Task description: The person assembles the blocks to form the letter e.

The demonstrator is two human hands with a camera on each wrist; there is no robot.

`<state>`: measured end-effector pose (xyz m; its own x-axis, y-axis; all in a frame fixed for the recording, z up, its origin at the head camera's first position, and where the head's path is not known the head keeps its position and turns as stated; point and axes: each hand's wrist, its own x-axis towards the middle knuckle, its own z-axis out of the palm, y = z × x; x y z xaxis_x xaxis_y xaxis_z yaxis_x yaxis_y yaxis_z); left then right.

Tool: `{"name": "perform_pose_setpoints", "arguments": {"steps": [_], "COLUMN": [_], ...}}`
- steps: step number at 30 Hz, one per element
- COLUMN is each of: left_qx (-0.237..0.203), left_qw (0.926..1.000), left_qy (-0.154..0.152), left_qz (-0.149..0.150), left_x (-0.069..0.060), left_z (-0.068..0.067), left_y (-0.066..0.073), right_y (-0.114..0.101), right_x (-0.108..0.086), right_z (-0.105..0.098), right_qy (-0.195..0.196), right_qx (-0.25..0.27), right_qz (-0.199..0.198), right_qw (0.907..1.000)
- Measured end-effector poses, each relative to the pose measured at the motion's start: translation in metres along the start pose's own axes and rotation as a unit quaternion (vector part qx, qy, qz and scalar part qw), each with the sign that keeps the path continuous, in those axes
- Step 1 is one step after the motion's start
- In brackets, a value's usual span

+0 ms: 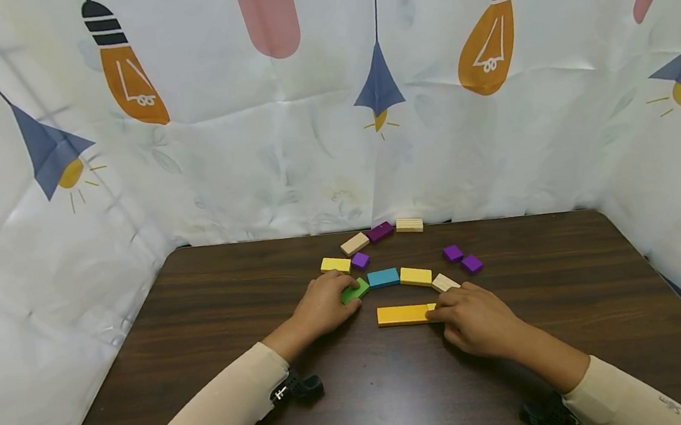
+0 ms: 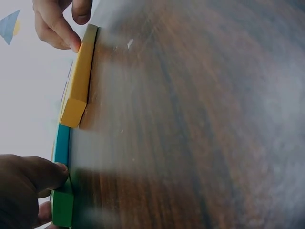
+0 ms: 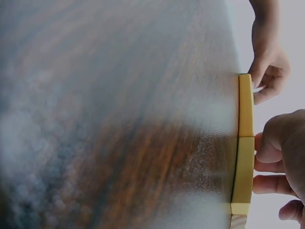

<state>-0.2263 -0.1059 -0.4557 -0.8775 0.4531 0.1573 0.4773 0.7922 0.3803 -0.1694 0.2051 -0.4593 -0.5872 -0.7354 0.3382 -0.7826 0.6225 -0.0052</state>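
Note:
My left hand (image 1: 324, 304) pinches a green block (image 1: 355, 291) at the left end of a curved row, thumb on its near side. Beside it in the row lie a blue block (image 1: 383, 278), a yellow block (image 1: 416, 276) and a pale wooden block (image 1: 445, 282). In front lies an orange-yellow block (image 1: 400, 315), end to end with a yellow block (image 3: 243, 171) that my right hand (image 1: 480, 321) partly covers in the head view. Fingertips of the right hand touch these two blocks; its thumb stands apart from them in the left wrist view.
Behind the row lie another yellow block (image 1: 335, 265), purple cubes (image 1: 360, 260), a beige block (image 1: 354, 243), a dark purple block (image 1: 380, 232) and a grooved pale block (image 1: 409, 225). Two purple cubes (image 1: 462, 259) sit to the right. A printed curtain (image 1: 284, 170) hangs behind the table (image 1: 228, 283).

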Motion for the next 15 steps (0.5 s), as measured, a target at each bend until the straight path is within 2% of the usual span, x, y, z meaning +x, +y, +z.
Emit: {"name": "perform_pose_setpoints", "arguments": {"steps": [15], "left_qx": [0.000], "left_qw": [1.0000], "left_qy": [-0.004], "left_qz": [-0.003], "left_x": [-0.0004], "left_z": [-0.0004], "left_y": [0.0015], "right_y": [0.0006], "right_x": [-0.0006], "right_z": [-0.0002], "right_qy": [0.010], "right_qx": [0.000], "right_qz": [-0.003], "right_qw": [0.9999]}}
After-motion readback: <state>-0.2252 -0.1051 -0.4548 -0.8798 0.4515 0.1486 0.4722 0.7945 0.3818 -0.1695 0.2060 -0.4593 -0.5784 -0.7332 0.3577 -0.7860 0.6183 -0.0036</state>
